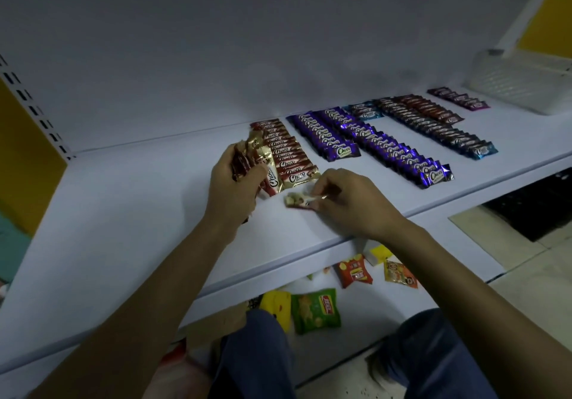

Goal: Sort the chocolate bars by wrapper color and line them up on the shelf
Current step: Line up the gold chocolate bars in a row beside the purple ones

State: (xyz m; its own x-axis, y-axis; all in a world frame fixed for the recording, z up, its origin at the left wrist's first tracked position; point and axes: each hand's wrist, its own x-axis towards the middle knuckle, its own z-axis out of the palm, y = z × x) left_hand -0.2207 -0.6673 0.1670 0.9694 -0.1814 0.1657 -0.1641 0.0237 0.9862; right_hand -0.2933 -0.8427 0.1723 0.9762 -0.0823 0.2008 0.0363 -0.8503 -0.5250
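Observation:
On the white shelf [130, 200], chocolate bars lie in slanted rows by wrapper colour. A red-and-gold row [286, 154] is nearest my hands. To its right run two purple rows [328, 137] [399, 151], a short light-blue group [366, 113], a long dark row [439, 129] ending in blue wrappers, a brown-red row [433, 109] and a small purple-pink row [458, 98]. My left hand [232, 188] grips a bunch of red-and-gold bars [250, 157]. My right hand [346, 200] pinches one gold bar [298, 200] lying on the shelf just below the red-and-gold row.
A white plastic basket [523, 86] stands at the shelf's far right. On the lower shelf lie snack packets: green [315, 309], yellow [277, 304], red [354, 271] and orange [399, 274]. A slotted upright [34, 110] and a yellow panel [28, 157] bound the left side.

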